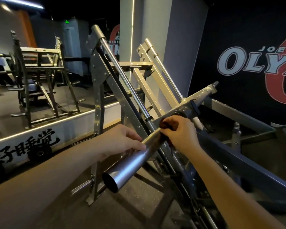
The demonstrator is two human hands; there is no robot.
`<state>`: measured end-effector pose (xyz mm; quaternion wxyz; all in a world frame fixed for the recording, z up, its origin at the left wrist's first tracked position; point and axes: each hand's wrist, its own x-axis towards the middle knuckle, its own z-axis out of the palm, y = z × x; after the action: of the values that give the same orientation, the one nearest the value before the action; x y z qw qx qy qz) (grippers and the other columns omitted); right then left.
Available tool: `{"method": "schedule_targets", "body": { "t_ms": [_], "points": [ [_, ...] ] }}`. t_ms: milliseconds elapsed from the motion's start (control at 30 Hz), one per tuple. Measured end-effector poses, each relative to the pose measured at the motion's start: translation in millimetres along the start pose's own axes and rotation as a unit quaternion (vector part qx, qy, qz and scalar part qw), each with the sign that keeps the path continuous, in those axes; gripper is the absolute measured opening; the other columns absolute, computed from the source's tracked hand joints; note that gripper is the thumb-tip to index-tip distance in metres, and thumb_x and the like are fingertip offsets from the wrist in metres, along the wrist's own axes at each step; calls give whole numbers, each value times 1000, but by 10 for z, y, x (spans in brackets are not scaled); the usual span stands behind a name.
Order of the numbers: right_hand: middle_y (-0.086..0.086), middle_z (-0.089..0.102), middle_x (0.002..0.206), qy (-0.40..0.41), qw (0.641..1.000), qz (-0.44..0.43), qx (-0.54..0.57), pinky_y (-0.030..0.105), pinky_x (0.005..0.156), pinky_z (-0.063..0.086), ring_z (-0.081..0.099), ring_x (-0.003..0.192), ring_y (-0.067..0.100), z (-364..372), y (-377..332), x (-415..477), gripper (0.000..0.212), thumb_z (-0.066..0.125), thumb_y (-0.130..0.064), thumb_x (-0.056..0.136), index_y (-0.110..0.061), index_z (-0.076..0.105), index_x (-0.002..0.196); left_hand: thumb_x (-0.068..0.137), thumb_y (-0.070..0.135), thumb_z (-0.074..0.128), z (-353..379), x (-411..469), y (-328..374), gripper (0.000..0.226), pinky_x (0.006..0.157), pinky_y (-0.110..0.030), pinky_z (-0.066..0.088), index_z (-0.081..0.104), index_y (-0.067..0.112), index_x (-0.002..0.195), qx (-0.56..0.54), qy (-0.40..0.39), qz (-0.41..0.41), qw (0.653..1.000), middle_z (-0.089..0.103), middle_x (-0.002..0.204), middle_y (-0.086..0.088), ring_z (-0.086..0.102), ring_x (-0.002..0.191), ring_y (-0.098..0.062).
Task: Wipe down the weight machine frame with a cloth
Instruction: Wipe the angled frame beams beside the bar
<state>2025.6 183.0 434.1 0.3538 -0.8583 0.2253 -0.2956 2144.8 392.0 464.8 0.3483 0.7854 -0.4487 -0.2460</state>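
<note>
While the left hand (122, 141) steadies the machine's steel bar (135, 159) with curled fingers, likely to stop it turning, the right hand (180, 131) clamps a dark red cloth (163, 125) around it to wipe.

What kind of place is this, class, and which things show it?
Most likely a gym: a plate-loaded weight machine, a second machine on a raised platform, and an "OLY..." bodybuilding mural on the wall.
</note>
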Motion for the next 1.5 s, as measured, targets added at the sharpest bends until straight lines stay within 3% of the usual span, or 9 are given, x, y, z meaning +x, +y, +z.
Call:
{"method": "schedule_targets", "body": {
  "t_ms": [100,167,433,600,800,933,1067,1300,1500],
  "points": [
    [-10,67,116,-59,998,6,8,38,96,58,64,112,11,5,-200,-216,33,75,-17,89,-30,67,118,92,25,72,-177,181,-92,15,101,-41,54,78,20,105,-10,-55,9,998,76,103,-2,70,104,-21],
    [-13,67,115,-78,997,-4,5,37,100,56,63,112,8,18,-329,-336,33,75,-15,89,-31,70,117,93,16,70,-274,315,-158,13,102,-43,54,78,15,104,-18,-106,30,994,77,103,-7,71,105,-26],
    [-11,71,103,-63,997,29,-32,27,93,56,69,102,7,192,-944,-759,27,80,-6,84,-20,80,107,89,3,67,-421,611,-415,25,73,-23,54,77,18,107,-22,-219,125,967,76,92,-1,70,85,-10],
    [-14,67,104,-71,992,69,-78,27,90,54,66,100,7,375,-1377,-1077,28,80,-8,85,-26,80,107,90,14,72,-519,578,-483,23,83,-27,56,74,26,110,-7,-255,180,950,77,99,4,72,98,-14],
    [-13,67,103,-174,971,96,-135,22,89,51,65,97,7,387,-1816,-1118,26,77,-5,85,-17,79,108,87,23,77,-679,462,-627,28,98,-38,55,71,23,115,3,-285,216,934,74,109,4,70,103,-11],
    [9,75,99,45,992,117,-23,30,88,57,72,92,18,331,-1855,-1033,23,76,6,84,-7,75,103,92,21,73,-837,345,-759,12,81,-24,53,73,25,103,-62,-208,276,936,75,92,12,71,88,-2],
    [19,73,94,238,963,112,48,33,78,58,69,86,22,499,-1857,-770,23,75,8,82,-8,70,97,91,23,74,-973,218,-733,11,73,-14,52,72,27,101,-177,-103,352,913,74,93,14,70,89,-2],
    [9,75,84,274,944,137,124,31,71,61,75,80,22,797,-1993,-587,21,75,7,83,-4,68,100,80,42,84,-938,290,-603,38,71,-8,54,66,27,109,-227,-83,350,905,72,99,10,68,92,1],
    [18,75,96,243,941,186,146,36,77,64,76,88,31,832,-2027,-773,20,74,6,84,-3,68,101,79,25,85,-862,272,-605,36,66,-17,57,59,16,103,-244,-141,323,903,73,101,-1,73,90,-11]
  ]
}}
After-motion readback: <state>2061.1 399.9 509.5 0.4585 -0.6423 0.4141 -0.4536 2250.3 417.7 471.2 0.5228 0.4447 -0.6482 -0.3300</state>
